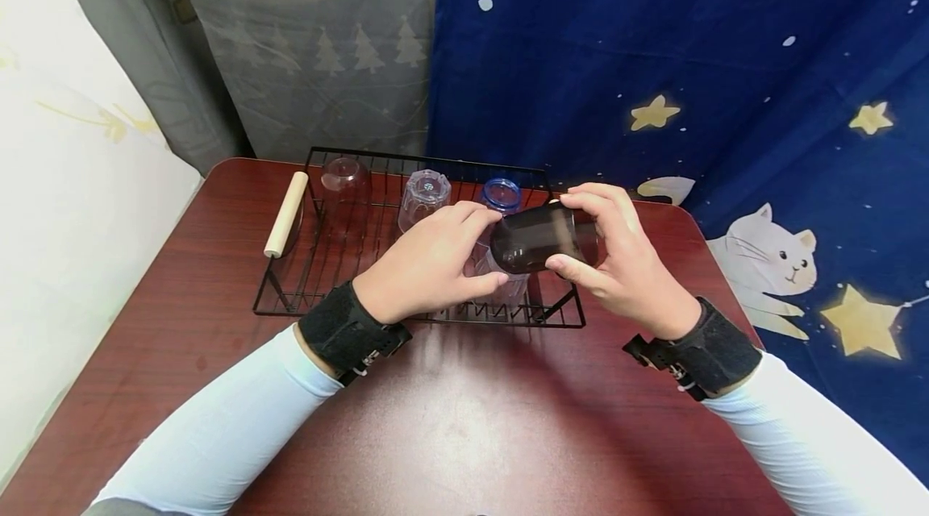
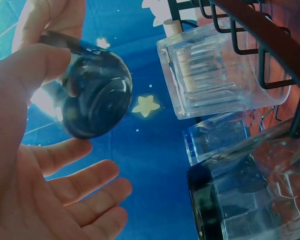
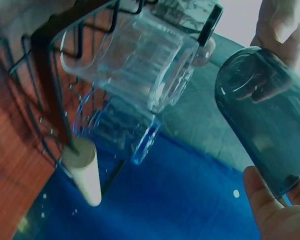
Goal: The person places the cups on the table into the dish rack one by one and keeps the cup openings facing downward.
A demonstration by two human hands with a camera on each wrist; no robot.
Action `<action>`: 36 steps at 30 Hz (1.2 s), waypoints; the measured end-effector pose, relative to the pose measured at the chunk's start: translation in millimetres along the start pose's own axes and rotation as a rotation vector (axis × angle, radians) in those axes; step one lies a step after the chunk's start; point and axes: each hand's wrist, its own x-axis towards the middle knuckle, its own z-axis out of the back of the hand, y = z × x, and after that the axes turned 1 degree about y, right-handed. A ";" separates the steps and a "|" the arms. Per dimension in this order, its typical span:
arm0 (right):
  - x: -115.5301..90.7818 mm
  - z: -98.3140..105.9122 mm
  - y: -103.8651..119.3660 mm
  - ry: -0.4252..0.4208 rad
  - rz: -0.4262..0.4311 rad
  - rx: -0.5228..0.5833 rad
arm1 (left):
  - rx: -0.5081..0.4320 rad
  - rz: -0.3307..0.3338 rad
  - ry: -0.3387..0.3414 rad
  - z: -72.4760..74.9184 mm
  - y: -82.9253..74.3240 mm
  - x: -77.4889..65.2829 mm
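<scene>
A dark tinted drinking glass (image 1: 533,238) is held on its side above the right part of a black wire rack (image 1: 363,153), its rounded base toward the left. My right hand (image 1: 627,266) grips it near the rim end, thumb below and fingers above. My left hand (image 1: 428,266) is at the base end. In the left wrist view its thumb lies by the glass and the other fingers (image 2: 90,190) stretch out, spread apart; whether they press on it I cannot tell. Beneath the tinted glass, a clear glass (image 1: 508,290) stands in the rack, partly hidden.
Also in the rack are a clear smooth glass (image 1: 344,193), a clear faceted glass (image 1: 427,192) and a blue-tinted glass (image 1: 501,193), all upside down. A pale wooden handle (image 1: 286,214) is on the rack's left end. The reddish-brown table (image 1: 450,419) backs onto curtains.
</scene>
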 end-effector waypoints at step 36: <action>5.1 -22.0 10.9 0.057 -0.079 0.417 | -0.258 -0.088 -0.179 18.2 0.6 -12.6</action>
